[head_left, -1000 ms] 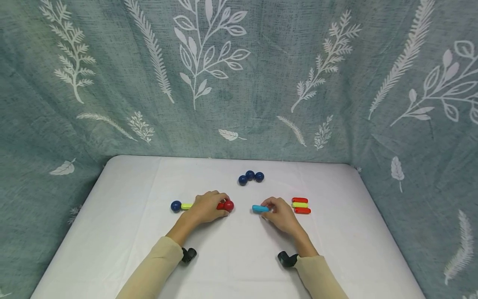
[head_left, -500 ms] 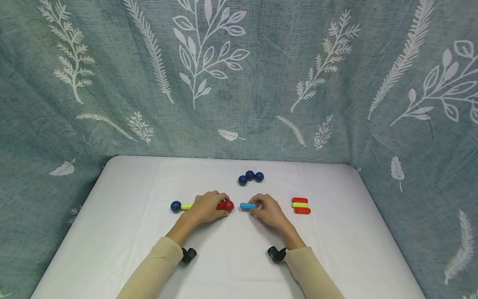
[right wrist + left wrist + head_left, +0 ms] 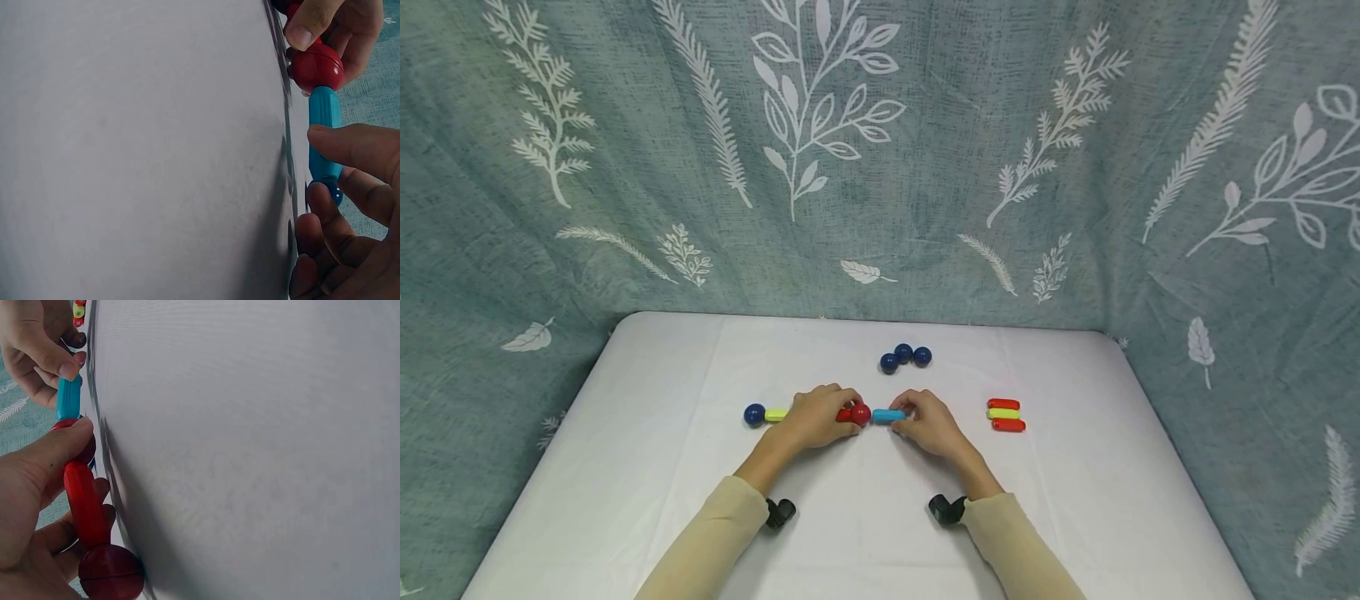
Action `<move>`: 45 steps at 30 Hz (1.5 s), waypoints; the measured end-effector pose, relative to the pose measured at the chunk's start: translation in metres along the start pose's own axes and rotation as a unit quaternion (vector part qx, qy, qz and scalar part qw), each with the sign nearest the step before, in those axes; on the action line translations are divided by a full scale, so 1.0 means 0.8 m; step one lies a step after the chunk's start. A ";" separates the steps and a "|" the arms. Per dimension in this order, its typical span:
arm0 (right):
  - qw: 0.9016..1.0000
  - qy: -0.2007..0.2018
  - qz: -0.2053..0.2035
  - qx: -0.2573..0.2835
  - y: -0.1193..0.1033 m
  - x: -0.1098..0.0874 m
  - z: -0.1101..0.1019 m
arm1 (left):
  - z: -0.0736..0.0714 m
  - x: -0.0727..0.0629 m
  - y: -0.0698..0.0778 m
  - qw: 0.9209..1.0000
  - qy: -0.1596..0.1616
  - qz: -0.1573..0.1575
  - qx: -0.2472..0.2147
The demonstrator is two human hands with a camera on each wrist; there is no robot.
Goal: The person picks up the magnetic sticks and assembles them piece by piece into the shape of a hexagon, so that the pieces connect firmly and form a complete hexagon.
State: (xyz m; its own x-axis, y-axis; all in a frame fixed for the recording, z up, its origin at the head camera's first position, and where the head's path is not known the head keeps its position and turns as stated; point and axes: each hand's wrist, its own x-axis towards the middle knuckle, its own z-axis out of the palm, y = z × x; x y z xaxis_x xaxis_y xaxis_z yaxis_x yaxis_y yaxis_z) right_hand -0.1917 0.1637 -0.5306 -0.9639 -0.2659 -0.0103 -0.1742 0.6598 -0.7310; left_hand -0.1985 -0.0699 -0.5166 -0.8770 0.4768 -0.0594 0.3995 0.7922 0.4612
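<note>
My left hand (image 3: 817, 417) grips a chain of balls and rods lying on the table. The chain has a dark blue ball (image 3: 754, 415) at its left end, then a yellow-green rod (image 3: 776, 414). Beyond the covering hand come a red rod (image 3: 87, 503) and a red ball (image 3: 861, 414), where my left thumb and fingers hold on. Another dark red ball (image 3: 111, 572) joins the red rod nearer the left wrist. My right hand (image 3: 931, 423) pinches a light blue rod (image 3: 325, 115) between thumb and fingers. Its left end meets the red ball in the right wrist view.
Several loose pieces lie on the white table (image 3: 850, 533). Three dark blue balls (image 3: 904, 353) cluster at the back. To the right sit two red rods (image 3: 1008, 425) with a yellow-green rod (image 3: 1003, 413) between them. A patterned curtain (image 3: 880, 267) hangs behind the table.
My right hand has moved left with the light blue rod, from a clear gap away up to the red ball. The left hand has kept its place on the chain.
</note>
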 end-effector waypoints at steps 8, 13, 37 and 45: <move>1.000 -0.006 -0.001 -0.005 -0.004 0.001 0.002 | 0.002 0.002 -0.003 1.000 0.001 0.003 0.006; 1.000 -0.004 -0.006 -0.007 -0.005 0.002 0.005 | 0.002 0.003 -0.004 1.000 0.003 0.008 0.004; 0.999 -0.030 -0.031 0.001 -0.025 0.010 0.026 | 0.004 0.004 -0.003 1.000 0.008 0.018 0.006; 0.999 -0.023 -0.026 -0.002 -0.017 0.010 0.012 | 0.005 0.005 -0.005 1.000 0.008 0.013 0.001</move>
State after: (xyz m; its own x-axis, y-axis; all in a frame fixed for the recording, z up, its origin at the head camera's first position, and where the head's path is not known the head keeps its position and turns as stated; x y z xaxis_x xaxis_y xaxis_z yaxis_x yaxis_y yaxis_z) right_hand -0.1954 0.1456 -0.5271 -0.9432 -0.3323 -0.0038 -0.2252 0.6476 -0.7279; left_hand -0.2028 -0.0694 -0.5219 -0.8704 0.4912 -0.0338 0.4229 0.7808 0.4599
